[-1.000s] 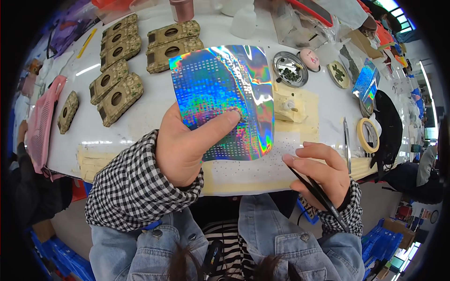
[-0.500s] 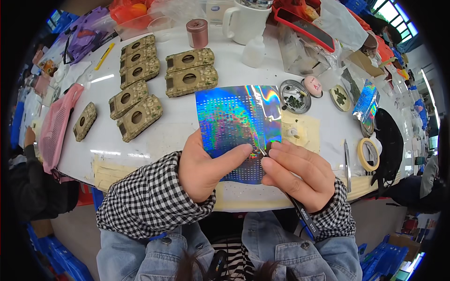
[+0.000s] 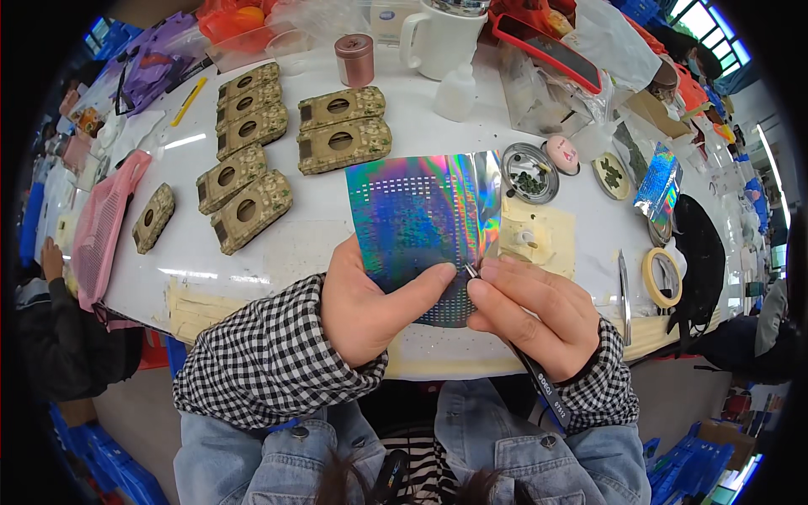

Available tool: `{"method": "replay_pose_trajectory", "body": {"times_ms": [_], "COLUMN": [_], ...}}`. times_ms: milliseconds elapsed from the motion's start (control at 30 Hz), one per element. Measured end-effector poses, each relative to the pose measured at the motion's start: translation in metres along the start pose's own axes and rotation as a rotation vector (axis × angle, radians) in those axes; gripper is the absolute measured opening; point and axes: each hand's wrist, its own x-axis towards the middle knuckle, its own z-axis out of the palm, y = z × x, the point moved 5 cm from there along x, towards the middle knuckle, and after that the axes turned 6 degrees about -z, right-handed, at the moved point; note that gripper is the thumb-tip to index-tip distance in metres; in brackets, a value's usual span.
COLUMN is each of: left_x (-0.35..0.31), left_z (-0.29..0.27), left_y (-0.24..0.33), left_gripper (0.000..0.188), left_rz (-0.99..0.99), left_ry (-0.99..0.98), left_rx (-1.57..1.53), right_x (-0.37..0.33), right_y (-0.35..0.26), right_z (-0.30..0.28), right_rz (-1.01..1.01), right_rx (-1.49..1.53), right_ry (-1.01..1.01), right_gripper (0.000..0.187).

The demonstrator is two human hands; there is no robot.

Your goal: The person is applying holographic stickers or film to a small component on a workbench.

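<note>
My left hand (image 3: 370, 303) is closed on a shiny holographic sticker sheet (image 3: 412, 219), thumb on its face and the other fingers hidden behind. Rows of small light marks run across the sheet. My right hand (image 3: 539, 311) pinches a pair of dark-handled tweezers (image 3: 539, 383), whose metal tips meet the sheet's lower right beside my left thumb. Whether the tips grip a sticker is too small to tell. Beyond the sheet lie camouflage-painted model tank hulls (image 3: 345, 143), several in all, each with a round hole in its top.
Right of the sheet stand a round metal dish (image 3: 530, 172) with small green pieces and a second dish (image 3: 611, 175). Farther right lie silver tweezers (image 3: 624, 299) and a tape roll (image 3: 662, 278). A white mug (image 3: 442, 40), pink canister (image 3: 354, 61) and red-cased phone (image 3: 547, 53) are at the back.
The sheet has tilted and bent slightly, so its reflections shifted from bright blue to darker green and purple. My hands and the tweezers have barely moved.
</note>
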Motion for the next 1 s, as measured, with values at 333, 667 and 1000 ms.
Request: {"method": "replay_pose_trajectory", "body": {"times_ms": [333,667,1000], "left_x": [0.001,-0.001,-0.002], "left_z": [-0.002,0.0,0.002], "left_y": [-0.004,-0.001,0.0], "left_gripper": [0.025,0.027,0.031], "left_rz": [0.005,-0.036,-0.065], "left_ry": [-0.003,0.003,0.034], "left_rx": [0.016,-0.015,0.003], "right_x": [-0.001,0.0,-0.001], "right_y": [-0.001,0.003,0.013], "right_z": [0.001,-0.002,-0.008], "right_rz": [0.028,0.116,0.338], "right_rx": [0.022,0.122,0.366], "right_ry": [0.0,0.001,0.001], "right_gripper": [0.039,0.039,0.039]}}
